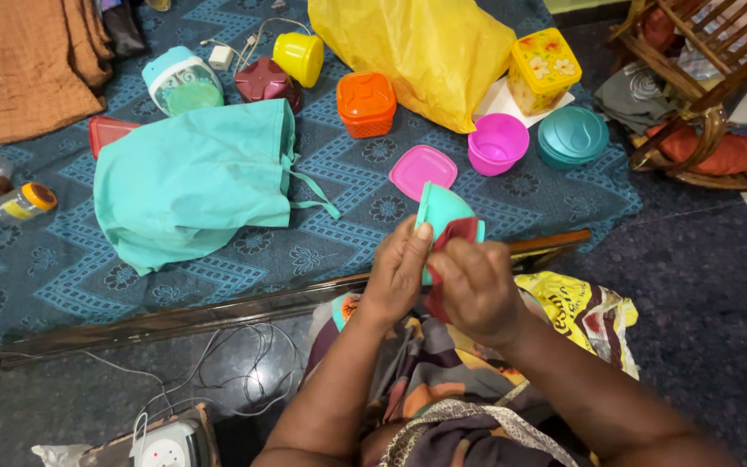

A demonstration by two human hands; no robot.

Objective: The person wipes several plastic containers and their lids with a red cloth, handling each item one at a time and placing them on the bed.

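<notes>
My left hand point(398, 268) grips a small teal plastic bowl point(441, 207), tilted on its side above the edge of the blue patterned bedspread point(45, 268). My right hand point(477, 290) presses a dark red cloth point(458, 232) against the bowl's rim and inside. The cloth hangs down behind my fingers. Both hands are close together over my lap, which is covered in patterned fabric.
On the bedspread lie a teal cloth bag point(188, 177), a pink lid point(423, 169), a pink bowl point(497, 143), a teal lid point(572, 136), orange point(366, 102) and yellow point(545, 67) boxes, a yellow cup point(300, 56) and a yellow plastic bag point(417, 52). Cables and a device point(170, 445) lie on the floor.
</notes>
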